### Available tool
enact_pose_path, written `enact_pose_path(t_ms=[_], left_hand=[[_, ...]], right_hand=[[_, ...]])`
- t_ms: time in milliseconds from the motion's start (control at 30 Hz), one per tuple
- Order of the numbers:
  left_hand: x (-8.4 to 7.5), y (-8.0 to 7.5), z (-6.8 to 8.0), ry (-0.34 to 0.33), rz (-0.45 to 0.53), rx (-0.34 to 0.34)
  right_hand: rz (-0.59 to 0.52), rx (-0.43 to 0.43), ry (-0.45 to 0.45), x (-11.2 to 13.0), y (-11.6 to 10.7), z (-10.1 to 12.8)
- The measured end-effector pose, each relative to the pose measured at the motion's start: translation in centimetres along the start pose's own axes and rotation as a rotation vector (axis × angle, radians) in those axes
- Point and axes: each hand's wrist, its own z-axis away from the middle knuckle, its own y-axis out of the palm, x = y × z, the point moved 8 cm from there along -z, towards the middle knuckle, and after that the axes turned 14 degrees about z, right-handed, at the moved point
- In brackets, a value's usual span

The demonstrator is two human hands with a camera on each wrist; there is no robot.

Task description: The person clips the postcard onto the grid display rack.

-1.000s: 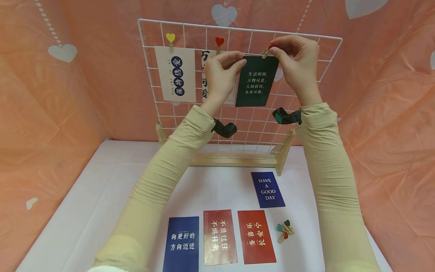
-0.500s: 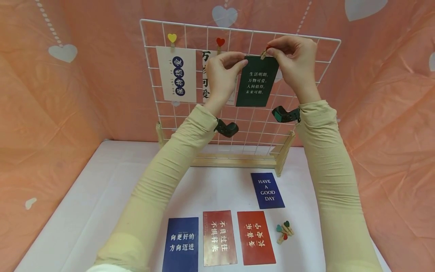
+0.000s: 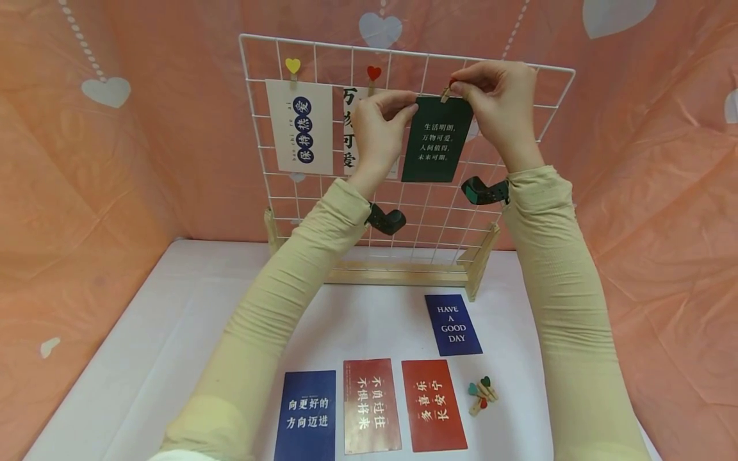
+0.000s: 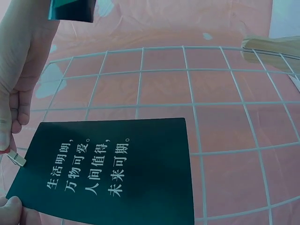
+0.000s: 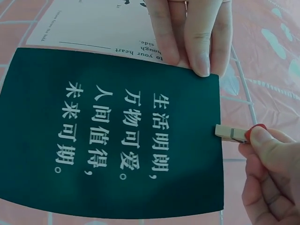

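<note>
Dark green card, up against the white wire grid, a touch higher than a second ago, top edge now close under a grid wire. Pinched at its upper left corner by left hand. Small wooden clip at the top edge, squeezed between right hand fingertips.

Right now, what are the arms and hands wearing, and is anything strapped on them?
Both arms are covered to the wrist by long, snug, pale beige sleeves with fine wrinkles. The left hand and right hand are bare: no gloves, and no rings that I can see. A small camera unit is strapped under each wrist: the left wrist camera black, the right wrist camera black with a green end.
</note>
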Motion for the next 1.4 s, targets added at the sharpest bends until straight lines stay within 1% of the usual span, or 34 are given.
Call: enact_pose_path(t_ms=[167, 300, 400, 633, 800, 967, 1167, 1300, 1400], left_hand=[[-0.1, 0.0, 0.0, 0.002, -0.008, -0.006], [-0.2, 0.0, 0.0, 0.007, -0.028, -0.016], [-0.2, 0.0, 0.1, 0.011, -0.032, -0.025], [-0.3, -0.1, 0.1, 0.019, -0.04, -0.032], [-0.3, -0.1, 0.2, 0.009, -0.037, -0.033], [-0.4, 0.0, 0.2, 0.004, -0.026, -0.031], [-0.3, -0.1, 0.2, 0.004, -0.029, -0.017], [-0.3, -0.2, 0.3, 0.008, -0.017, -0.003], [-0.2, -0.2, 0.3, 0.015, -0.006, 0.003]], right_hand=[[0.067, 0.046, 0.02, -1.0, 0.5, -0.8], [0.111, 0.08, 0.035, -1.1, 0.6, -1.1], [0.123, 0.095, 0.041, -1.0, 0.6, -1.1], [0.107, 0.117, 0.065, -1.0, 0.8, -1.0], [0.119, 0.128, 0.059, -1.0, 1.1, -0.9], [0.123, 0.119, 0.063, -1.1, 1.1, -0.8], [0.077, 0.1, 0.049, -0.9, 1.2, -0.7], [0.072, 0.069, 0.032, -1.1, 1.2, -0.4], [0.027, 0.03, 0.019, -1.4, 1.3, -0.1]])
